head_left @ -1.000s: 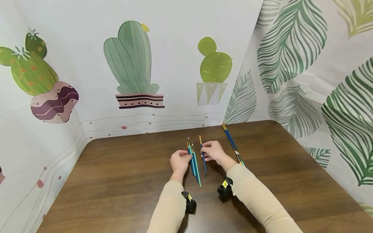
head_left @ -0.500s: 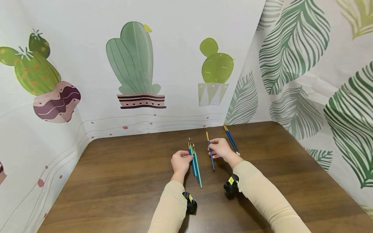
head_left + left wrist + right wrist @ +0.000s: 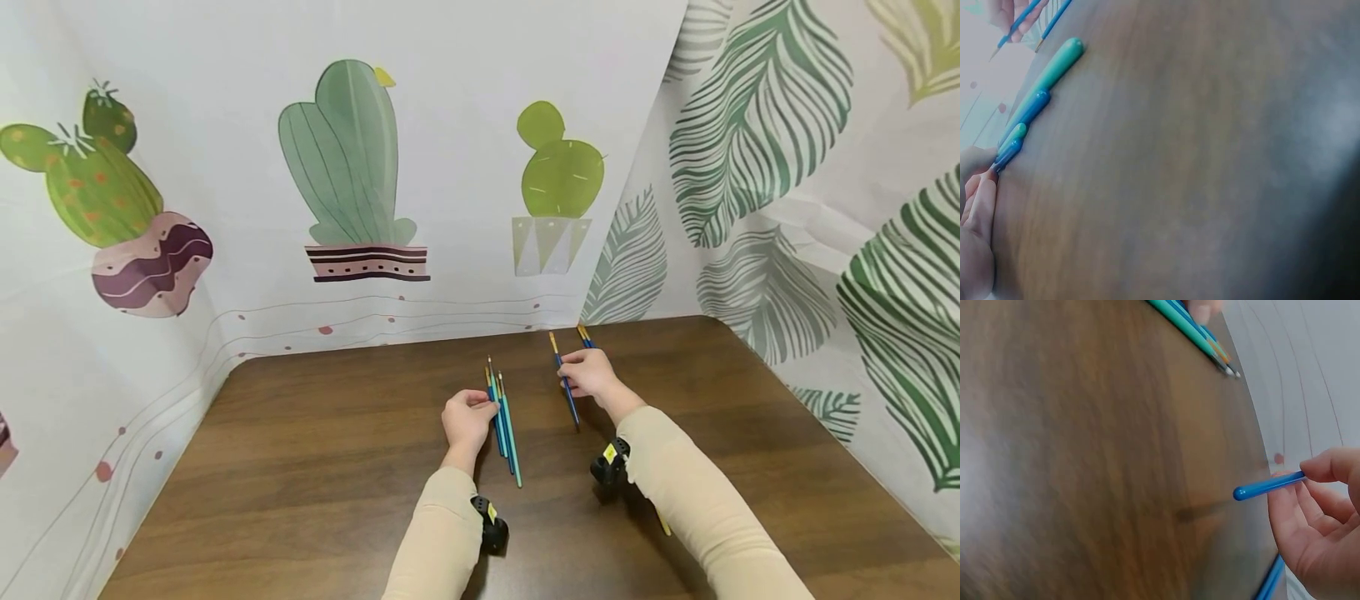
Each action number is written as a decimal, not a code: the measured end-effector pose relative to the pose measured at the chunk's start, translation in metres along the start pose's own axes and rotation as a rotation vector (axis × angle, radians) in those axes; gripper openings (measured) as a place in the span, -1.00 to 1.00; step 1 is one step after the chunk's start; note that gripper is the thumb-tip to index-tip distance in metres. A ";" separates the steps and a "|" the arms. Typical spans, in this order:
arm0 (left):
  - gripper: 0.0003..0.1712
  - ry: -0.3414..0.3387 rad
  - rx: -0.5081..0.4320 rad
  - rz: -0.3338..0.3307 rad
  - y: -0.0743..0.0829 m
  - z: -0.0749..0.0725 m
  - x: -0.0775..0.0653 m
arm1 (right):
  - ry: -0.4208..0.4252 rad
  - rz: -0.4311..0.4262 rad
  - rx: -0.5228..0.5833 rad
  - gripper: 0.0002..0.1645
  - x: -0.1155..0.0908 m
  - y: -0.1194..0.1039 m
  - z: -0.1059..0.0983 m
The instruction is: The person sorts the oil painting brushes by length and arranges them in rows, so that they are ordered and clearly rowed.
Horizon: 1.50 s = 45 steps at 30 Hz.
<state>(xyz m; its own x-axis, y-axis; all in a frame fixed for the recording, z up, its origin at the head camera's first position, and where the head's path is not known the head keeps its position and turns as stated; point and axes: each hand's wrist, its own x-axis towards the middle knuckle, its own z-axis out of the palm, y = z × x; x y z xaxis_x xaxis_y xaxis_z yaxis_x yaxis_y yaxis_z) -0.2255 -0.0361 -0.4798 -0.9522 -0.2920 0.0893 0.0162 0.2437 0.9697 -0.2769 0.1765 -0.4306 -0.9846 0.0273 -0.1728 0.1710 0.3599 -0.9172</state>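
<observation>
Right hand [image 3: 592, 372] pinches slim blue-handled, tan-bristled paintbrush [image 3: 570, 401] above brown wood-grain table [image 3: 337, 458]; both have shifted toward two o'clock from bunch of teal- and blue-handled paintbrushes [image 3: 510, 434], so separation looks complete. Left hand [image 3: 467, 419] pinches bunch. Blue-handled pair [image 3: 586, 337] lies at held brush's one o'clock, partly hidden by right hand. Beige right sleeve [image 3: 697, 492] mostly covers yellow-ended item [image 3: 663, 521] at five o'clock.

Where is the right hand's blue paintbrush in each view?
Head: blue paintbrush, right of centre, in the right hand.
Left wrist: blue paintbrush, top left corner, across that hand.
Right wrist: blue paintbrush, right of centre.
Shared landmark: paintbrush bunch at the left hand.
</observation>
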 end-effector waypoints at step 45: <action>-0.81 0.002 0.031 -0.070 -0.002 0.003 0.004 | 0.206 0.038 -0.083 -0.57 0.044 0.024 -0.073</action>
<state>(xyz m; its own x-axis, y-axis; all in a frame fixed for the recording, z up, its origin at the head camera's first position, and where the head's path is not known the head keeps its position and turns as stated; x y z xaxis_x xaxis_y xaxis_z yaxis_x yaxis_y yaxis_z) -0.2302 -0.0347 -0.4826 -0.9501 -0.3113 0.0215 -0.0605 0.2515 0.9660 -0.3185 0.2544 -0.4342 -0.9657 0.2296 -0.1215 0.2128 0.4306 -0.8771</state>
